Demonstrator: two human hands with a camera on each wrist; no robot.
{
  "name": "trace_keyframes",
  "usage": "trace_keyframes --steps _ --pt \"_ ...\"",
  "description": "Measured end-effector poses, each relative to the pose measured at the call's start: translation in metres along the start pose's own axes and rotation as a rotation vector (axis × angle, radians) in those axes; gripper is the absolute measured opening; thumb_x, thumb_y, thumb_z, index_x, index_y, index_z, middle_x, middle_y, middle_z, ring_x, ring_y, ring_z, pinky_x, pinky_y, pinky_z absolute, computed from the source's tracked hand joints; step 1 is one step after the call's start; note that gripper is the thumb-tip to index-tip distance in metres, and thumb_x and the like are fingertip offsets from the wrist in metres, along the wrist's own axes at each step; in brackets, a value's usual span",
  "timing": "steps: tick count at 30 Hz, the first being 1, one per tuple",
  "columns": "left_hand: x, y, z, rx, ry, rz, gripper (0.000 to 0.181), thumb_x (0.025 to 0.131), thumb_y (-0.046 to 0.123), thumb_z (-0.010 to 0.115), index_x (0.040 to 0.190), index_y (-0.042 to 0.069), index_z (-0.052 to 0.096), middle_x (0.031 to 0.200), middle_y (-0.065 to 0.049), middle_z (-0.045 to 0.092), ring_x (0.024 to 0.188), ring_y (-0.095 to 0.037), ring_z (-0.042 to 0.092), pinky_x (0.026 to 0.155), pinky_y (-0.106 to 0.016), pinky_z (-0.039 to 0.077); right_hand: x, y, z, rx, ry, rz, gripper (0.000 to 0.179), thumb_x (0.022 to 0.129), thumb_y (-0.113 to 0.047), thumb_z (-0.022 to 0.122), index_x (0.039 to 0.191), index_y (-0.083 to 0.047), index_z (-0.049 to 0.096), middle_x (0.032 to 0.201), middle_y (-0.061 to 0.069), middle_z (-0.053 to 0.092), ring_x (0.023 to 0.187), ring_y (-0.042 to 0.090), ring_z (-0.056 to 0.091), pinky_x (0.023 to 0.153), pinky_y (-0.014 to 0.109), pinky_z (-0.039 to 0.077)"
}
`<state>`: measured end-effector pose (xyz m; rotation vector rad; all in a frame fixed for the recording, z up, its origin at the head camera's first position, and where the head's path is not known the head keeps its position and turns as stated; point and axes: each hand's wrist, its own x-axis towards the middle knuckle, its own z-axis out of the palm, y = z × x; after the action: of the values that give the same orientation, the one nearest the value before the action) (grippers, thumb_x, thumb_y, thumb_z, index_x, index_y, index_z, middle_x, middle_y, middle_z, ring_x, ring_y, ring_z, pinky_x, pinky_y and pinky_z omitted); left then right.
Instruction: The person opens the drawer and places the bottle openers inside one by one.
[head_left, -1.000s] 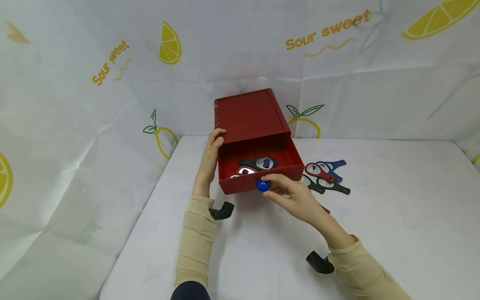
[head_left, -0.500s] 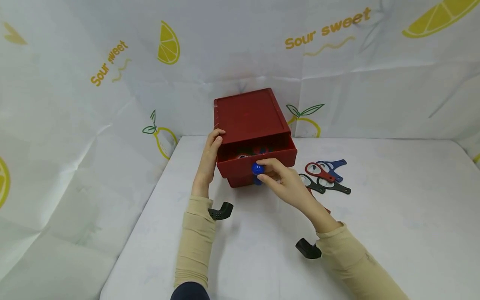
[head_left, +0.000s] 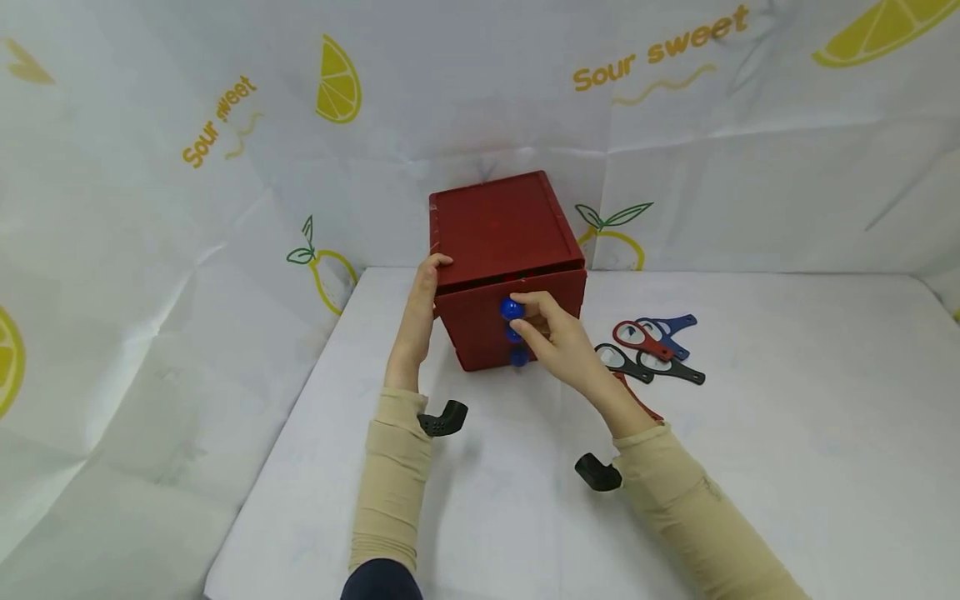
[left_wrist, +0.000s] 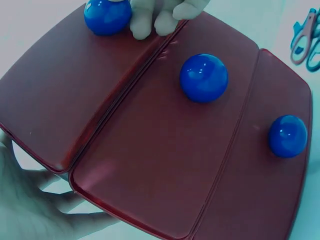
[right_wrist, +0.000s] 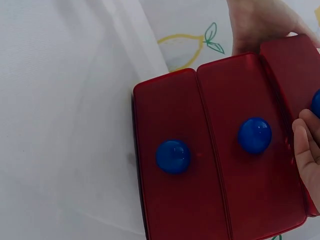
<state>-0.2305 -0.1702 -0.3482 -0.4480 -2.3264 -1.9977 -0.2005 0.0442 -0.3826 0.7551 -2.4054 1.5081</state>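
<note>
A red box of three stacked drawers stands at the back of the table, with a round blue knob on each drawer. My right hand pinches the top drawer's knob between thumb and fingers. A narrow gap shows above that top drawer, which sticks out slightly. Below it are the middle knob and the bottom knob. My left hand rests against the box's left side, its fingers spread along it in the left wrist view and one fingertip over the top edge. The drawer's contents are hidden.
Several small magnifying glasses in red, blue and black lie in a loose pile right of the box. One red handle lies partly behind my right forearm. A white cloth backdrop printed with lemons rises behind the table.
The top drawer has slid inward from well out to nearly flush, with my right hand on its knob moving away from me. The left hand has stayed at the box's side.
</note>
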Motion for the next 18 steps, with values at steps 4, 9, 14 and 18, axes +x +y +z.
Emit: trace_keyframes --steps 4,9,14,18 --pt "0.001 -0.001 0.001 -0.004 0.002 -0.011 0.081 0.075 0.08 0.037 0.128 0.018 0.037 0.137 -0.008 0.033 0.117 -0.021 0.04 0.094 -0.041 0.035 0.003 0.004 0.002 0.004 0.006 0.029 0.034 0.095 -0.014 0.053 0.128 -0.01 0.046 0.104 0.012 0.06 0.089 0.02 0.062 0.08 0.034 0.052" --pt "0.006 -0.011 0.001 -0.047 0.003 -0.024 0.064 0.079 0.062 0.058 0.126 0.022 0.04 0.142 -0.008 0.03 0.123 -0.023 0.037 0.099 -0.04 0.036 0.006 0.008 0.006 0.025 0.027 0.046 0.035 0.096 -0.014 0.051 0.13 -0.01 0.043 0.106 0.013 0.057 0.091 0.02 0.06 0.079 0.029 0.051" --pt "0.013 -0.028 -0.004 -0.021 0.015 -0.037 0.045 0.087 0.029 0.065 0.125 0.031 0.041 0.144 -0.004 0.035 0.126 -0.026 0.039 0.096 -0.043 0.042 0.009 0.008 0.012 0.035 0.036 0.052 0.036 0.098 -0.015 0.047 0.133 -0.01 0.039 0.107 0.013 0.054 0.09 0.019 0.056 0.077 0.026 0.048" --pt "0.014 -0.031 -0.005 0.0 0.023 -0.03 0.045 0.087 0.026 0.065 0.125 0.033 0.041 0.142 -0.003 0.038 0.124 -0.026 0.041 0.094 -0.044 0.045 0.01 0.007 0.016 0.045 0.041 0.064 0.037 0.098 -0.015 0.045 0.134 -0.011 0.037 0.107 0.013 0.053 0.09 0.02 0.057 0.076 0.028 0.048"
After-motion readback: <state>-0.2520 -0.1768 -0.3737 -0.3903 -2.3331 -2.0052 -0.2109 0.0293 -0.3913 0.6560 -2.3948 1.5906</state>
